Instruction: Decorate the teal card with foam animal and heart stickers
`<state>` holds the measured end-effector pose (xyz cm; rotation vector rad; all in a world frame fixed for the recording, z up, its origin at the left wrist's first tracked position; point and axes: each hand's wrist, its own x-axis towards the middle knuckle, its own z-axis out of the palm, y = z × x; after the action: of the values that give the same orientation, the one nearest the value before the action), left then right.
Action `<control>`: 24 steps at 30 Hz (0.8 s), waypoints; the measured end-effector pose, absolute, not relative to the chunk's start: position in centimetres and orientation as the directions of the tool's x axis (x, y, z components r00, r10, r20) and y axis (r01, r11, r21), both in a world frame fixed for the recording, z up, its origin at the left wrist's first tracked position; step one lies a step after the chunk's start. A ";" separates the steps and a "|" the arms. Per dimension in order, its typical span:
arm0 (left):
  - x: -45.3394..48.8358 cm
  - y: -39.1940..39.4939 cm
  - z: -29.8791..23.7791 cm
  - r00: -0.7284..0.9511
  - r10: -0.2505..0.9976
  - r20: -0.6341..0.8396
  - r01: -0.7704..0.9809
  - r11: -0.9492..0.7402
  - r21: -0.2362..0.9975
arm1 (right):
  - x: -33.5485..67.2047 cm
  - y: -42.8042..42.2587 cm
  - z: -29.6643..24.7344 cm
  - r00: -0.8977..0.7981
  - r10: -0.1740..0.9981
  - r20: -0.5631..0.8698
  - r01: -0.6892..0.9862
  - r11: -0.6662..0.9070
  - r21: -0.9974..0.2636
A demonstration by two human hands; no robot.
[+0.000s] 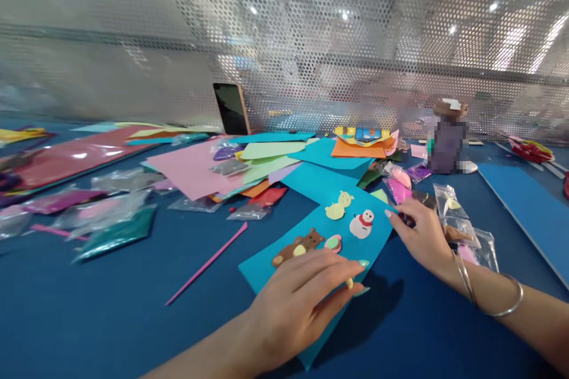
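Observation:
A sheet of blue paper point(267, 260) lies on the dark blue table with small flat clay figures on it: a brown bear point(291, 250), a pale yellow animal point(335, 211), a snowman point(361, 224) with a red scarf, and a pink and green piece point(333, 243). Over the lower part of the sheet is my left hand point(297, 302), pinching a small yellow bit of clay point(349, 282) between thumb and finger. My right hand point(420, 237) has its thumb and forefinger together at the sheet's right corner, gripping its edge. Silver bangles circle that wrist.
A pink stick tool point(207, 263) lies to the left. Bags of coloured clay point(118, 237) spread on both sides, and coloured papers point(191, 169) pile up behind. A phone point(231, 109) leans on the perforated metal screen point(284, 29). A blue board point(528, 207) lies right.

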<state>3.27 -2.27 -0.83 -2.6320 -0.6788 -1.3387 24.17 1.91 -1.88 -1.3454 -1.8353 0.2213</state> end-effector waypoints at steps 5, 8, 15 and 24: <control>3.6 -2.2 -0.6 0.557 0.336 0.760 0.368 -0.920 0.138 | 24.0 1.4 -1.6 -0.064 0.928 0.367 0.562 0.337 -0.755; 3.4 -2.2 -0.7 0.605 0.335 0.722 0.342 -0.929 0.144 | 23.9 1.6 -1.7 -0.012 0.937 0.349 0.456 0.316 -0.832; 2.9 -2.2 -1.3 0.625 0.299 0.721 0.338 -0.936 0.096 | 24.4 2.2 -1.9 -0.267 0.844 0.466 0.323 0.534 -0.781; 2.9 -2.0 -0.6 0.629 0.307 0.714 0.425 -0.905 0.015 | 23.9 -0.1 -0.5 -0.495 0.667 0.558 0.306 0.734 -0.606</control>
<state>2.87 -2.04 -0.58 -2.6933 -0.6092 -1.1372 23.87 -0.07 -0.49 -0.7326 -2.1053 0.5534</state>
